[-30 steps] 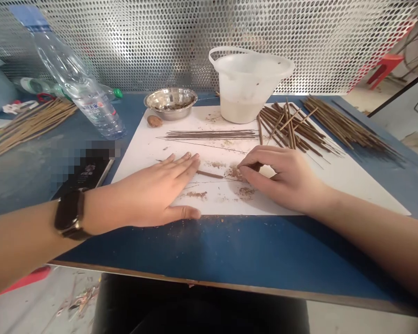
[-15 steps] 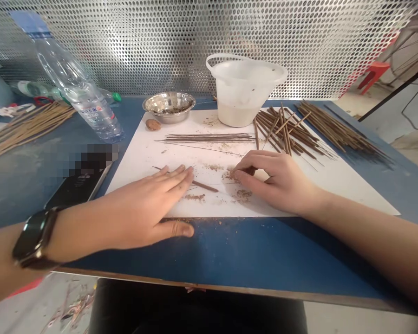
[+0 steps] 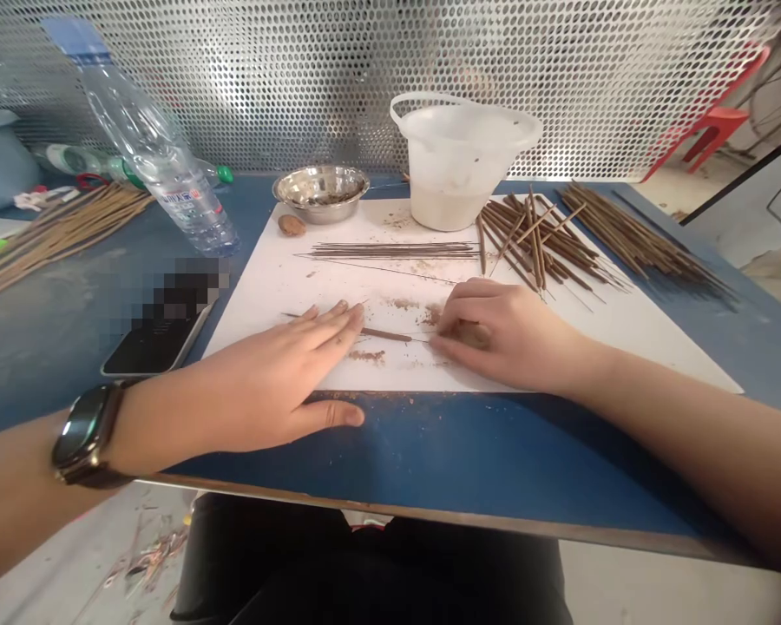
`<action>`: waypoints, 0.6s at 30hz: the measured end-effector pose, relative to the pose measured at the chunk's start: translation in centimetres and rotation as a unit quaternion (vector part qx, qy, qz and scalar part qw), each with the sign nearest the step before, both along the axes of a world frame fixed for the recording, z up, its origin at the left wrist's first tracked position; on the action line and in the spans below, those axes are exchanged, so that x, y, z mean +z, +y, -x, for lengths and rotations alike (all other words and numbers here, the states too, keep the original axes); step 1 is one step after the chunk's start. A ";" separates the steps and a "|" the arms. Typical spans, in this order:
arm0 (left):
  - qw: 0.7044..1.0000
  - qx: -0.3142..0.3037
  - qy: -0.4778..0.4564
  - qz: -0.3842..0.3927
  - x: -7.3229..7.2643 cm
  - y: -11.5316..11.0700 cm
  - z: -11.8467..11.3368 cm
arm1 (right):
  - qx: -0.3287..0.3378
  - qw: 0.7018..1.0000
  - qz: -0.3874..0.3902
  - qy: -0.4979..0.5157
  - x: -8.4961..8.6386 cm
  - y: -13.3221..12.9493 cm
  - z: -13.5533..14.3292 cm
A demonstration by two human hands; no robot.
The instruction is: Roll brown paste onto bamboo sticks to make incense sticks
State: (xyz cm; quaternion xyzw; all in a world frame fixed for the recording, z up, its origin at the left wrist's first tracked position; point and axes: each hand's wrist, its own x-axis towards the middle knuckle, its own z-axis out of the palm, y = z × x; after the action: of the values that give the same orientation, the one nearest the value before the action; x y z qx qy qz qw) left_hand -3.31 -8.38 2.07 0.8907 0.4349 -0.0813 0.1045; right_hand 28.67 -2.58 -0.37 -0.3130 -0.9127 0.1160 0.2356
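My left hand [image 3: 279, 369] lies flat on the white sheet [image 3: 234, 325], its fingers stretched over a thin brown stick [image 3: 387, 334] whose ends show on both sides. To the right, my right hand [image 3: 508, 334] is curled, with thumb and fingertips near the thin wire-like end of that stick. A brownish lump [image 3: 474, 333] shows inside its curled fingers. Brown crumbs [image 3: 368, 356] are scattered between and around the hands. Behind them lies a row of thin dark sticks [image 3: 394, 251].
Behind stand a white bucket [image 3: 452, 178] and a metal bowl [image 3: 321, 195], with a brown lump [image 3: 292, 226] beside it. Thicker coated sticks [image 3: 540, 239] and another bundle [image 3: 631, 239] lie right. A bottle [image 3: 182, 195], phone [image 3: 162, 330] and pale sticks [image 3: 71, 227] are left.
The camera view has shifted slightly. The stick under my left hand now lies closer to level, and my right hand's fingers have moved, showing more of the lump inside.
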 end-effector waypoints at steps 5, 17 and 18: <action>0.999 -0.014 -0.024 -0.033 -0.7 -3.3 1.5 | 0.013 1.000 0.015 -0.013 0.6 -0.5 0.1; 0.999 0.004 0.028 -0.015 0.0 1.8 -1.0 | -0.028 0.999 0.016 0.001 0.8 -0.5 0.0; 0.999 0.005 0.034 -0.016 0.2 2.7 -1.2 | -0.040 0.999 0.017 0.001 0.9 -0.5 0.0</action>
State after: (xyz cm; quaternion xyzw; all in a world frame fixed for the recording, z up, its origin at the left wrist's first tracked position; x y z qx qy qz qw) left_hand -2.07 -5.67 2.22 0.8867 0.4439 -0.1043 0.0759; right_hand 28.66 -3.07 0.48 -0.3529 -0.8974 0.1224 0.2350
